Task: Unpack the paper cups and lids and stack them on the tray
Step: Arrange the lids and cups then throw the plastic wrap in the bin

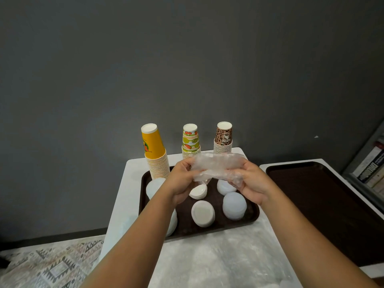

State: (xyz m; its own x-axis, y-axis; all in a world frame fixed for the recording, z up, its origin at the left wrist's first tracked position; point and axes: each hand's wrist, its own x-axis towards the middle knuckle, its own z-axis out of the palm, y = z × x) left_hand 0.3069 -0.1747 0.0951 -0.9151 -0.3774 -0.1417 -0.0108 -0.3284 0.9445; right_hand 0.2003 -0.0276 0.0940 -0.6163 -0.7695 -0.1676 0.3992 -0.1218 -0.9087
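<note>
Here, both hands, left hand [182, 177] and right hand [252, 183], clench a crumpled plastic wrapper [216, 166]; below their fingers, lid stacks [203, 213] sit on the tray [209, 230], cup stacks [155, 150] beyond.

Soft, even indoor light fell from above, leaving the grey wall [187, 59] dim and the white surface [218, 256] bright but free of glare. Shadows were faint. Wide-angle distortion bent the edges, and the forearms nearest the camera were slightly blurred.
</note>
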